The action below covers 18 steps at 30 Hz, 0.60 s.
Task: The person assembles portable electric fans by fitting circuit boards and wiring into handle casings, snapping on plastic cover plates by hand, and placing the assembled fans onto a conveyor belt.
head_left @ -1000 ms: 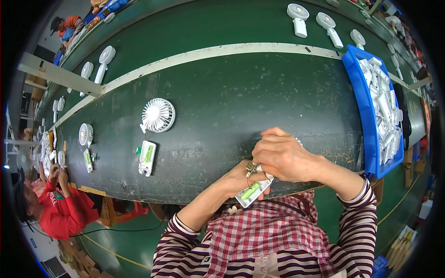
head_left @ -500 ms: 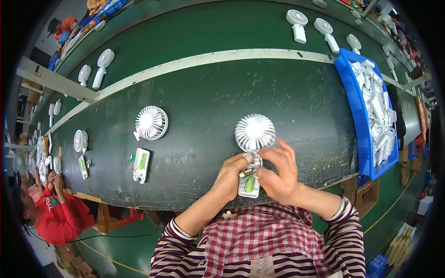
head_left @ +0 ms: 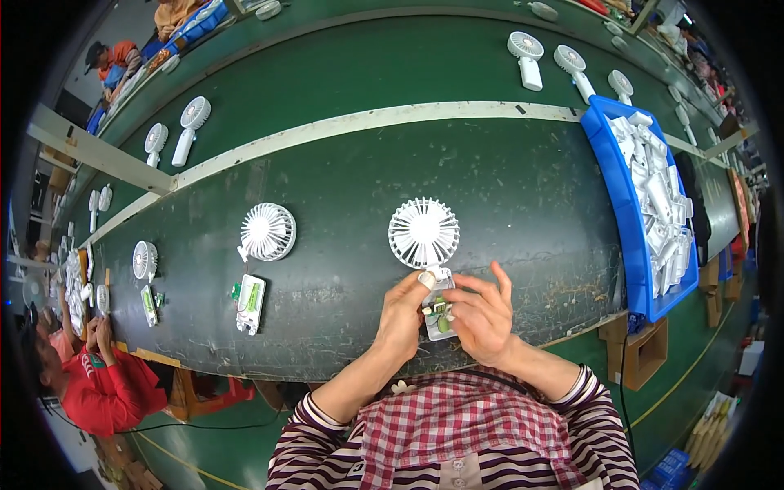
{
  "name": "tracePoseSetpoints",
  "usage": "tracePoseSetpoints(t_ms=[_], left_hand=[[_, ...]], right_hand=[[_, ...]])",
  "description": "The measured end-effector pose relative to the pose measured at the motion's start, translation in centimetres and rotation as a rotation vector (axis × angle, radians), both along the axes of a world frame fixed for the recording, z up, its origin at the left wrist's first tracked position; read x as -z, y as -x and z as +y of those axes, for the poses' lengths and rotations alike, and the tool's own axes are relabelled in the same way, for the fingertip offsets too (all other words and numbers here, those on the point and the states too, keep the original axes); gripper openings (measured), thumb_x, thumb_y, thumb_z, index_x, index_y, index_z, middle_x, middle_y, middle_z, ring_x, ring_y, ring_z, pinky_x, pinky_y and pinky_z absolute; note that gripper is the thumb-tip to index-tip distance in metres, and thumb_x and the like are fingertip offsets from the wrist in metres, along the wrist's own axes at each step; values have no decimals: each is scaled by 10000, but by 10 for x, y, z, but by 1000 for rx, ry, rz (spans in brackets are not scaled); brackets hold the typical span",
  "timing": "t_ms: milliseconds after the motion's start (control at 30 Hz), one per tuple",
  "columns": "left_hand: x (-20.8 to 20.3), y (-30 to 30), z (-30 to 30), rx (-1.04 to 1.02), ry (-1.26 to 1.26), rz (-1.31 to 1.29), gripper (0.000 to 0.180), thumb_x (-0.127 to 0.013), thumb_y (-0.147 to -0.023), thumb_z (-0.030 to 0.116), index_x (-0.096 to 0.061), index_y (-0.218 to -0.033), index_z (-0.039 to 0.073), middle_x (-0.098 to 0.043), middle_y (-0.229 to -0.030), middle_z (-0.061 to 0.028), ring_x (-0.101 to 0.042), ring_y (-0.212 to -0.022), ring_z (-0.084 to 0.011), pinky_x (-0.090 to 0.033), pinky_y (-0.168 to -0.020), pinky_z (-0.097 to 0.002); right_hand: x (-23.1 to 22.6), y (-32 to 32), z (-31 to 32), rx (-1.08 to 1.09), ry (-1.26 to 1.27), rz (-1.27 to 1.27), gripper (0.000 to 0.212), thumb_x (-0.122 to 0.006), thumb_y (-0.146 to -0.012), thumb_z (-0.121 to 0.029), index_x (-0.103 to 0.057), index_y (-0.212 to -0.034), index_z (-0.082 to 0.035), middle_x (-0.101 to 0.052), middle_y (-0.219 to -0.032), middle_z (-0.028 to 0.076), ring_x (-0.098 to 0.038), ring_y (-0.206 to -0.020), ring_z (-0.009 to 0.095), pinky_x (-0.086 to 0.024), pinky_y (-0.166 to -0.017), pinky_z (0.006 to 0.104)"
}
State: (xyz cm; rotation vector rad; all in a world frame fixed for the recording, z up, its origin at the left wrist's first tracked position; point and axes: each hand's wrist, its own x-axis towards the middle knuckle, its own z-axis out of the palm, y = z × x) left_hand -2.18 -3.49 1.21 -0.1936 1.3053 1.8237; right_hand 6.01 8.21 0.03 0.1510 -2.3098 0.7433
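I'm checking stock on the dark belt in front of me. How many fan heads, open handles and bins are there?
Fan heads: 3
Open handles: 3, one held
Blue bin: 1
Total: 7
The far left edge is too blurred to count.

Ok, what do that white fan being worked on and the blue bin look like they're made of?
White fan: likely moulded plastic, matte white, thin even grille ribs. Blue bin: probably rigid plastic, uniform bright colour with a slight sheen along its thin rim.
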Motion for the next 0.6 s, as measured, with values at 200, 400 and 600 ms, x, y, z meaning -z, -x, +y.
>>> tracePoseSetpoints(t_ms=[200, 400, 600], left_hand=[[5, 0, -2, 4, -99, -99, 300, -489, -876, 188, -519, -1084, -26, -593, -951, -74, -585, -837, -145, -483, -737, -288], [3, 8, -11, 131, -190, -181, 277, -452, -864, 89, -506, -1115, -16, -589, -983, -80, -588, -881, -164, -491, -783, -315], [6, 7, -12, 194, -241, -165, 299, -443, -832, 29, -495, -1122, -22, -583, -1015, -99, -591, -927, -195, -498, -795, -323]], right_hand=[[-9, 6, 10, -36, 0, -95, 173, -609, -612, 28, -555, -770, -15, -609, -754, 89, -591, -890, 270, -312, -928, 504], [-20, 14, 17, -92, 187, -99, 147, -553, -668, 63, -530, -811, 39, -559, -981, 172, -594, -814, 289, -498, -652, 324], [-21, 17, 23, -162, 199, -185, 190, -541, -658, 86, -526, -845, 60, -532, -950, 172, -572, -787, 297, -483, -642, 339]])
